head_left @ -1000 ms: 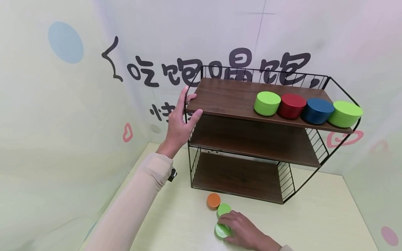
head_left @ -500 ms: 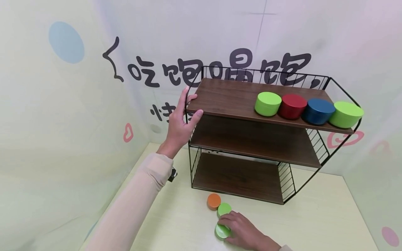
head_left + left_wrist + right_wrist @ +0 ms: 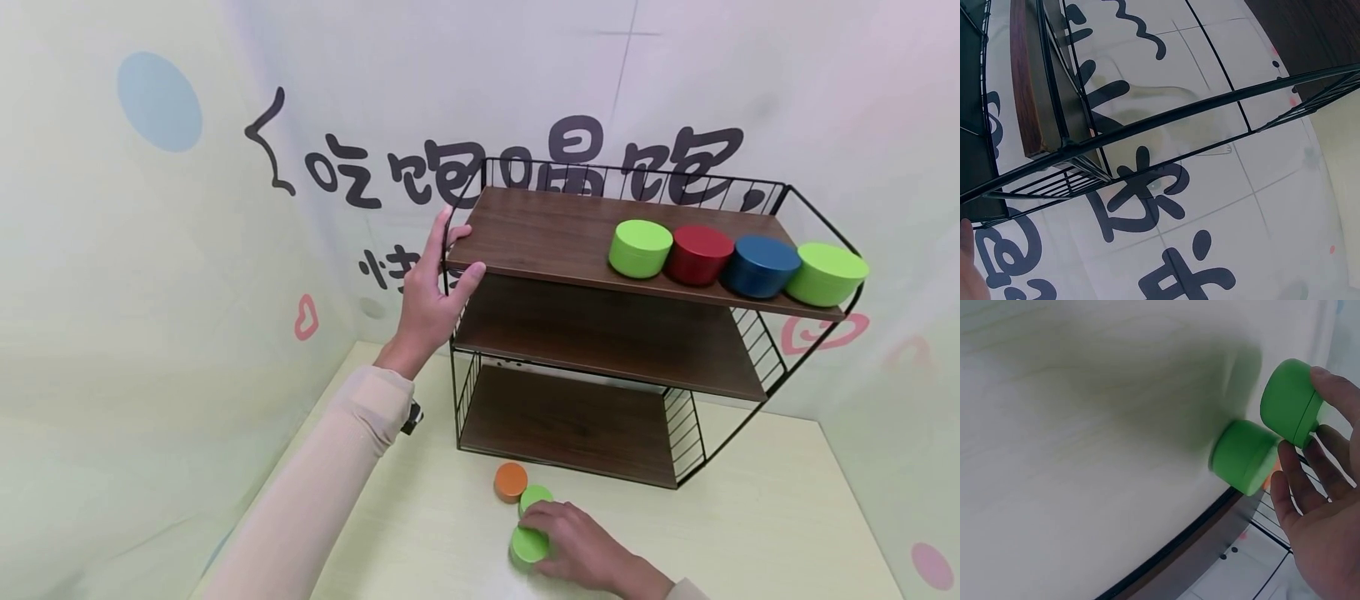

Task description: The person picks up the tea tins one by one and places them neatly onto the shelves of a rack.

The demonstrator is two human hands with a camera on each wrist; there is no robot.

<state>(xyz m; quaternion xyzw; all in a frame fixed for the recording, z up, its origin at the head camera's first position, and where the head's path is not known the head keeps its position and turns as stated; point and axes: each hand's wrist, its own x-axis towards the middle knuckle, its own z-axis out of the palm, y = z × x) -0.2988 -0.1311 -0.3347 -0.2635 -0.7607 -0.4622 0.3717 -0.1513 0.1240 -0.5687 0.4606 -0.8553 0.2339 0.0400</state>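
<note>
Far L, nothing's shifting vs. a moment ago: the L hand is gripping the upper L corner of the three-tier wire-frame rack, thumb resting at the top shelf's front edge, fingers reaching round the side wire, forearm stretching up from bottom L. Prob. it's steadying the rack.

Moving R, on the tabletop in front of the rack, the orange lidded box is sitting closest to the bottom shelf, w/ the rear green lidded box standing just beside it, partly hiding behind fingertips.

Next, the change: the front green lidded box is shifting slightly & losing the glare on its lid; R-wrist view's showing it apparently hanging off the tabletop. So the work's prob. going from grasping to lifting. Can't tell if it's touching the rear one.

R hand is pinching that front box btwn thumb & fingertips, coming in from lower R, back of hand facing up, other fingers curving loosely near the rear box.

Upper R, staying put along the top shelf's front edge, L to R: inner lime box, dark red box, blue box, outer lime box.
</note>
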